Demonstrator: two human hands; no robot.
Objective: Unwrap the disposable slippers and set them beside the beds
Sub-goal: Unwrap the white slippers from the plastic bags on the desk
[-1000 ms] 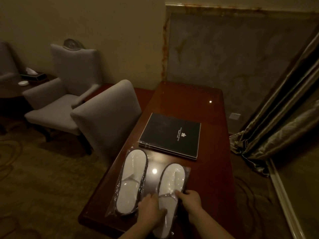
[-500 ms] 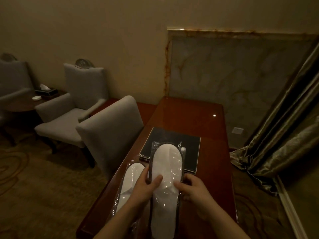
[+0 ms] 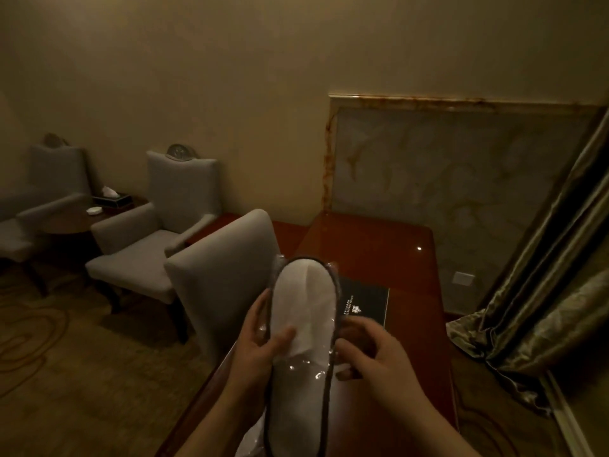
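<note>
I hold a white disposable slipper pack (image 3: 304, 311), dark-trimmed and sealed in clear plastic, upright above the desk (image 3: 395, 258), toe pointing away. My left hand (image 3: 260, 341) grips its left edge with the thumb pressed on the front. My right hand (image 3: 375, 351) holds the right edge, fingers curled on the plastic. A bit of plastic from the second slipper pack (image 3: 255, 440) shows under my left forearm, mostly hidden. No bed is in view.
A dark folder (image 3: 365, 306) lies on the red-brown desk behind the slipper. A grey chair (image 3: 224, 275) stands at the desk's left, an armchair (image 3: 148, 239) and side table (image 3: 75, 219) beyond it. Curtains (image 3: 543, 308) hang on the right.
I lifted the right-hand slipper pack off the desk and raised it in front of me with both hands. The other pack stayed on the desk. My view tilted upward.
</note>
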